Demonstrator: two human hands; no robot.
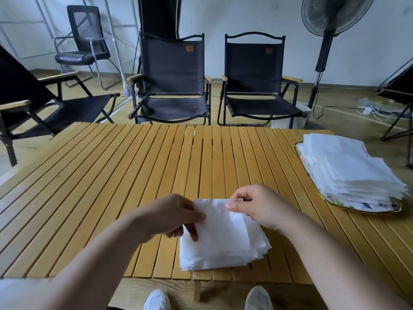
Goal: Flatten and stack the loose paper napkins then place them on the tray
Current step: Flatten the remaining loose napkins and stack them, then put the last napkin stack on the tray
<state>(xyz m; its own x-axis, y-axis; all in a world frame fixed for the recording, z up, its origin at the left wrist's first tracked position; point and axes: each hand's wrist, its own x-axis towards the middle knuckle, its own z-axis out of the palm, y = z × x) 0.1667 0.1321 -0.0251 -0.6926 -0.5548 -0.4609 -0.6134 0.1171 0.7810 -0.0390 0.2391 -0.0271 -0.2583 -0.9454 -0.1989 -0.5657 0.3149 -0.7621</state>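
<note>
A single white paper napkin is held up just above a small stack of white napkins near the table's front edge. My left hand pinches the napkin's left edge. Its top right corner is pinched by my right hand. At the table's right end a flowered tray with a gold rim carries a tall pile of flattened napkins.
The slatted wooden table stretches to the left and far side. Several black folding chairs stand behind it, with an office chair at the back left and a standing fan at the back right. My shoes show under the table's front edge.
</note>
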